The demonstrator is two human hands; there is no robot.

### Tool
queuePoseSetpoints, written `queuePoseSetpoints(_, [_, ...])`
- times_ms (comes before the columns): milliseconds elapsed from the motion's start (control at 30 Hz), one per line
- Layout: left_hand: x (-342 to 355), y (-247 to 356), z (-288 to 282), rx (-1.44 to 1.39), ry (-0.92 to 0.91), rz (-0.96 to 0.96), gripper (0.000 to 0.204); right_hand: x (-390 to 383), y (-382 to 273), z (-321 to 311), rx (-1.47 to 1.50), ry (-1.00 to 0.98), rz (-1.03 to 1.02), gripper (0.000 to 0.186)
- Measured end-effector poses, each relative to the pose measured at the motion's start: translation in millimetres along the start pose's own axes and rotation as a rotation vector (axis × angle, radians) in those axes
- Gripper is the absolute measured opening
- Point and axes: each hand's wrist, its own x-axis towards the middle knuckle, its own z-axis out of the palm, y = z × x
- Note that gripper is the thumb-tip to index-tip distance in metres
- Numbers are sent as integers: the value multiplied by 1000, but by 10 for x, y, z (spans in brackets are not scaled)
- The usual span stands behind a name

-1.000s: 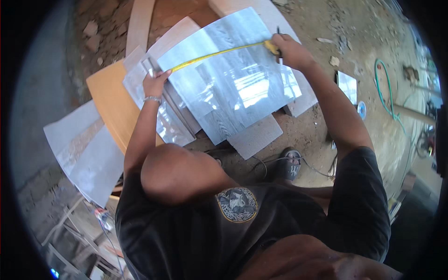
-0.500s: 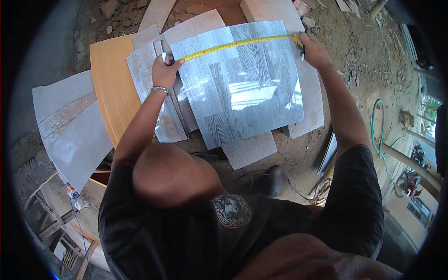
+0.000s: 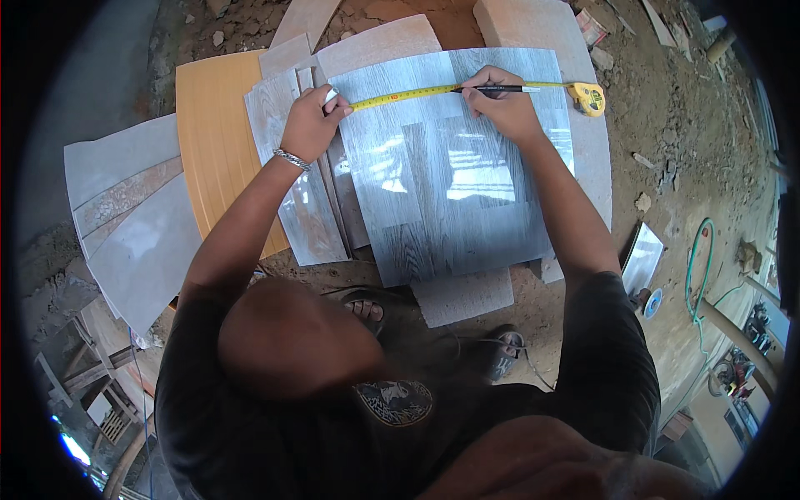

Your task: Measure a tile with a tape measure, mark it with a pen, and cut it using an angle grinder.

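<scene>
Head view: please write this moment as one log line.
left grip: tape end; right grip: black pen; yellow case: right of grey tile

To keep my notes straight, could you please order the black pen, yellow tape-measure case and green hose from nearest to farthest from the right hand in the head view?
1. Black pen: held in the right hand.
2. Yellow tape-measure case: to that hand's right.
3. Green hose: farther right and lower in the picture.

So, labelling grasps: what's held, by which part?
Left fingers: yellow tape, by its left end; something white. Right fingers: black pen, near its left end.
</scene>
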Motion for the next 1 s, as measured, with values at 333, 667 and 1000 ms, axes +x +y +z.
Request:
queuePoseSetpoints(333, [159, -154, 38, -400, -48, -164, 40, 56, 163, 24, -320, 38, -283, 16])
queuePoseSetpoints(667, [204, -112, -38, -338, -102, -156, 44, 78, 151, 44, -417, 19, -234, 20])
queuePoseSetpoints(1000, [245, -76, -91, -229, -144, -151, 42, 75, 140, 84, -379, 35, -237, 19])
